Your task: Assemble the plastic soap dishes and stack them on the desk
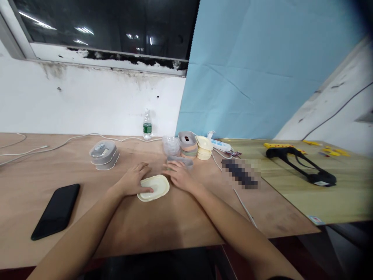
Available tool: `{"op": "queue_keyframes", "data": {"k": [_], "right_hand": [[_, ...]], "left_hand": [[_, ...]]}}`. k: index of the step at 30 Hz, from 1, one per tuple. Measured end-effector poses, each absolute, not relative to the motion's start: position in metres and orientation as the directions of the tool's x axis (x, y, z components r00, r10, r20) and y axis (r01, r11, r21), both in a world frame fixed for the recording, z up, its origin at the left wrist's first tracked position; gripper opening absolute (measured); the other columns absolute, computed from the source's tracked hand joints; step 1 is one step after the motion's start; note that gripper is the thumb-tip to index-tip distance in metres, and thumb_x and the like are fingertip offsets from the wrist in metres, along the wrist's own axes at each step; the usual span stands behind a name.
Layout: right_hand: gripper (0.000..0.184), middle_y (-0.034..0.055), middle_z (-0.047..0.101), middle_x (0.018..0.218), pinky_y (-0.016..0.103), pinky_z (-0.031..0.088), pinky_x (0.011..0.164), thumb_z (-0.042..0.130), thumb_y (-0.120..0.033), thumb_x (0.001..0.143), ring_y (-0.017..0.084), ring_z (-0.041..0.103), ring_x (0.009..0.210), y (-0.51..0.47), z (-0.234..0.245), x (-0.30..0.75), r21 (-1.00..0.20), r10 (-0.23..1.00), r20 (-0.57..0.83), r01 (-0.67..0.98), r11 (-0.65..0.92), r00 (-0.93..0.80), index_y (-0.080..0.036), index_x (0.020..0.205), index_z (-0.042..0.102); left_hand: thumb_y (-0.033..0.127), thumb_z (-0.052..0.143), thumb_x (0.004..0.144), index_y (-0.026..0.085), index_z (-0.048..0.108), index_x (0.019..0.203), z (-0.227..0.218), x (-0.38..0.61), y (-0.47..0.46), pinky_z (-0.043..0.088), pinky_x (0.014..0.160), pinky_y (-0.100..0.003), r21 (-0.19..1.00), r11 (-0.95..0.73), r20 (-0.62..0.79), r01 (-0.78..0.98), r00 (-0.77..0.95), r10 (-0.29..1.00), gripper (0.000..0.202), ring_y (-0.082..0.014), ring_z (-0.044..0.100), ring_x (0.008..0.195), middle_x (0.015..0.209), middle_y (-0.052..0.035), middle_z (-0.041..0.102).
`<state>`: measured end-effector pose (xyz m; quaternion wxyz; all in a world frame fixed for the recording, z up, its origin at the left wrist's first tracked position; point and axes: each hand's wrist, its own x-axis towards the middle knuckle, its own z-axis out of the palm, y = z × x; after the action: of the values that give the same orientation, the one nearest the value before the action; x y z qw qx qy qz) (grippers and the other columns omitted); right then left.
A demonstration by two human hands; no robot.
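Observation:
My left hand (135, 179) is at the left edge of a shallow cream oval plastic piece (159, 187) that looks like a lid. Its thumb lies over the inside, while the fingers rest around the outer far-left side. To the right, my right hand (181, 175) has its fingers stretched forward and slightly spread. Those fingertips overlap a grey ring-like plastic piece (187, 161), and whether they grip it cannot be made out. Behind it stand a stack of grey and pinkish pieces (188, 140), a stack of cream pieces (204, 147) and clear plastic pieces (170, 145).
Stacked grey containers (104, 155) stand at left, with a black phone (56, 212) nearer. By the wall are a water bottle (147, 126) and a power strip (221, 145). A blurred dark object (240, 174) lies right, and a black strap-like frame (303, 165) sits on the adjoining table.

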<state>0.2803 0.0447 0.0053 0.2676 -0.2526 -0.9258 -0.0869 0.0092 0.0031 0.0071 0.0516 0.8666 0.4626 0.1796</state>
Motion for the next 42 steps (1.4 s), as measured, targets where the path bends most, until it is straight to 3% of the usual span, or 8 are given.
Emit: {"op": "queue_keyframes", "data": {"k": [5,13,16,23,30,34,38,42], "right_hand": [[0.026,0.0059,0.066,0.116,0.046,0.04,0.097,0.057,-0.023,0.085,0.025,0.052,0.113,0.058,0.009,0.304,-0.114,0.529,0.669,0.632,0.767,-0.522,-0.024,0.109,0.067],[0.033,0.0096,0.068,0.109,0.046,0.042,0.092,0.069,-0.042,0.077,0.027,0.058,0.104,0.073,0.001,0.333,-0.224,0.691,0.55,0.714,0.663,-0.469,-0.022,0.103,0.069],[0.036,0.0091,0.067,0.111,0.046,0.042,0.093,0.07,-0.043,0.076,0.027,0.058,0.105,0.072,0.002,0.331,-0.227,0.672,0.57,0.695,0.682,-0.474,-0.023,0.105,0.068],[0.026,0.0072,0.066,0.113,0.047,0.039,0.099,0.063,-0.03,0.083,0.025,0.053,0.111,0.054,0.009,0.3,-0.086,0.505,0.602,0.578,0.812,-0.619,-0.024,0.107,0.067],[0.045,0.0055,0.067,0.11,0.047,0.036,0.103,0.051,-0.008,0.079,0.021,0.054,0.109,0.041,0.008,0.28,-0.053,0.385,0.567,0.434,0.899,-0.728,-0.025,0.12,0.06],[0.05,0.0055,0.068,0.104,0.044,0.041,0.099,0.047,-0.008,0.078,0.021,0.057,0.102,0.042,0.007,0.288,-0.094,0.393,0.667,0.452,0.887,-0.633,-0.025,0.123,0.058],[0.045,0.0048,0.069,0.1,0.044,0.044,0.094,0.046,-0.012,0.081,0.022,0.058,0.1,0.043,0.007,0.29,-0.126,0.438,0.661,0.486,0.865,-0.609,-0.027,0.121,0.06],[0.037,0.008,0.067,0.109,0.046,0.042,0.096,0.052,-0.02,0.084,0.024,0.056,0.104,0.048,0.008,0.293,-0.156,0.528,0.634,0.575,0.803,-0.565,-0.023,0.12,0.061]], "left_hand": [[0.071,0.06,0.069,0.022,0.06,0.122,0.004,0.009,0.007,0.036,0.102,-0.044,0.297,-0.527,0.241,0.796,0.472,0.848,0.072,-0.0321,0.047,0.122,0.135,-0.0134,0.049],[0.062,0.053,0.081,0.022,0.068,0.109,0.01,0.007,0.009,0.044,0.084,-0.033,0.385,-0.542,0.203,0.747,0.504,0.839,0.051,-0.0229,0.058,0.094,0.099,-0.0075,0.063],[0.064,0.05,0.082,0.025,0.06,0.124,0.013,0.008,0.005,0.041,0.09,-0.037,0.382,-0.553,0.171,0.74,0.531,0.83,0.058,-0.0252,0.055,0.102,0.108,-0.0088,0.06],[0.068,0.074,0.049,0.027,0.046,0.137,0.007,0.021,-0.007,0.04,0.095,-0.049,0.325,-0.586,0.137,0.742,0.576,0.806,0.101,-0.0356,0.049,0.111,0.121,-0.0115,0.053],[0.044,0.049,0.087,0.02,0.057,0.124,0.018,0.022,-0.009,0.042,0.099,-0.038,0.56,-0.548,0.244,0.621,0.508,0.826,0.045,-0.0248,0.056,0.114,0.125,-0.0088,0.061],[0.048,0.039,0.093,0.017,0.047,0.133,0.011,0.025,-0.007,0.041,0.101,-0.039,0.701,-0.412,0.325,0.582,0.253,0.911,0.051,-0.0247,0.054,0.118,0.13,-0.0099,0.057],[0.05,0.043,0.091,0.016,0.025,0.146,0.0,0.029,-0.004,0.043,0.097,-0.043,0.67,-0.33,0.303,0.665,0.161,0.939,0.067,-0.0277,0.055,0.116,0.132,-0.0141,0.055],[0.046,0.046,0.088,0.018,0.051,0.129,-0.002,0.027,-0.001,0.045,0.095,-0.041,0.507,-0.37,0.247,0.779,0.28,0.928,0.05,-0.0281,0.057,0.111,0.124,-0.0132,0.058]]}}
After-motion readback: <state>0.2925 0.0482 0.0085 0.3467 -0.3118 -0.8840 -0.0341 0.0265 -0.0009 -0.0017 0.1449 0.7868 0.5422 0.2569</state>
